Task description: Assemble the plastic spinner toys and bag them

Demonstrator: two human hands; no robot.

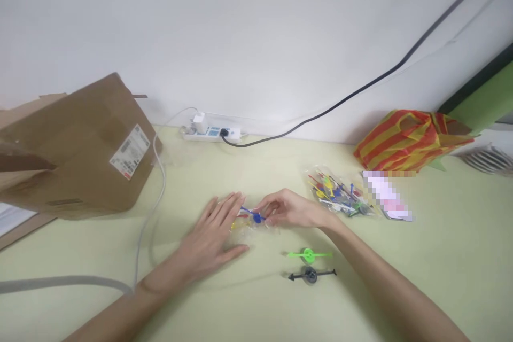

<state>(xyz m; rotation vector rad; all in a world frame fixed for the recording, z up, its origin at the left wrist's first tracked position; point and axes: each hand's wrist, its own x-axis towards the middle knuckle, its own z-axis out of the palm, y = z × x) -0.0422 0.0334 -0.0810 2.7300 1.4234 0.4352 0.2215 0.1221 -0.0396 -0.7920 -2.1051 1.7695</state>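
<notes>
Blue plastic arrow spinner (256, 217), small and thin, between the two hands on the pale green counter (441, 272), just over a crumpled clear plastic bag (242, 230); long axis running nearly side to side, dipping slightly toward its right end. Right hand (290, 209) on the spinner's right and nearer to it, thumb and fingertips (267, 214) pinched together on the right end. Left hand (210, 238) on the spinner's left, closer to the wearer, flat and spread, fingers fanned, fingertips just beside the spinner's left end, with contact impossible to tell from this view.

Near the spinner, to its lower right, a green spinner (308, 255) and a dark grey spinner (310, 276), lying flat and apart from both hands. Farther right of the spinner, a clear bag of mixed spinners (340, 192), then a pixelated card (387, 195) and a red-and-yellow striped bag (409, 140). Well behind the spinner, a white power strip (212, 132) with a black cable (320, 112) rising along the wall (256, 26). Far to the spinner's left, a tilted cardboard box (80, 149) bearing a white shipping label (129, 152).
</notes>
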